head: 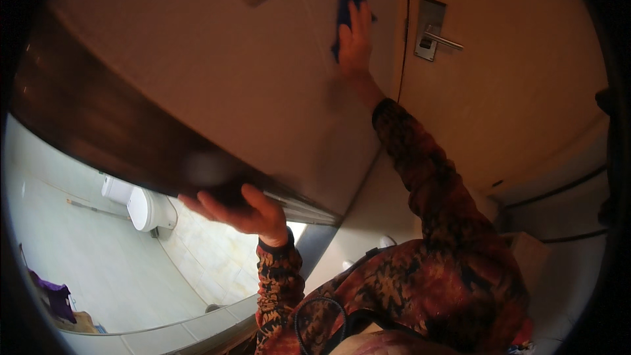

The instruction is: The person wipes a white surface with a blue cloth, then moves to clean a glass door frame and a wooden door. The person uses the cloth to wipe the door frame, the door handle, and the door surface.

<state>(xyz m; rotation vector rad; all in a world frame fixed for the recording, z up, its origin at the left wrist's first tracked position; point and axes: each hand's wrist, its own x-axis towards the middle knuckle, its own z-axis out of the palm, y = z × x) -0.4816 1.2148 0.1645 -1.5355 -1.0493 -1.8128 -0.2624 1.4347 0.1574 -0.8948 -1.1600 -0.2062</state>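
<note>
My right hand [356, 44] lies flat on a dark blue cloth [351, 10], pressing it against the beige wall panel [236, 74]. The fingers point upward, and part of the cloth shows around them. Lower down, my left hand [246, 212] is at the dark brown wooden door frame [118, 103], thumb apart from the fingers. Whether its palm touches the wood is hard to tell. Both forearms wear patterned sleeves with dark cuffs.
A wooden door [503, 74] with a metal lever handle [443, 42] stands at right. Through the opening at lower left are a white toilet [148, 209], pale tiled walls and floor, and a purple cloth [58, 301]. A dark threshold [319, 246] crosses the floor.
</note>
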